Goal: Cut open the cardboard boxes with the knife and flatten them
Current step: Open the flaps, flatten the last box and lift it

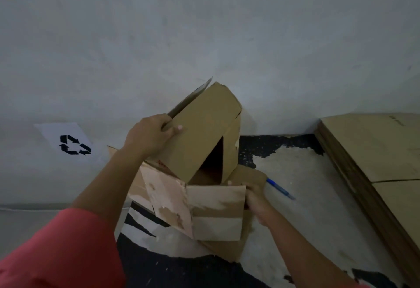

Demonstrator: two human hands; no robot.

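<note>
— Left hand [150,138] first?
— Clamped on the top edge of the cardboard box [200,133], thumb on the brown face, fingers tucked over the rim.
— And the right hand [255,199]?
— Pinching the right edge of the lower flap [216,212], thumb on top, fingers hidden behind.
— Whereabouts of the box?
— Between both hands, tilted, open end facing down and toward the camera, dark inside. Torn pale patches on the flaps. Close to the grey wall [204,26].
— Beneath it?
— Flattened cardboard [227,250] on the floor [302,174]; touching the box or not, impossible to tell.
— Knife?
— Slim blue knife [280,189] on the floor, just beside the right hand, untouched.
— Elsewhere?
— Stack of flat cardboard sheets [375,151] at the right; recycling sign [68,142] low on the wall at the left; red sleeve [56,253] on the left arm.
</note>
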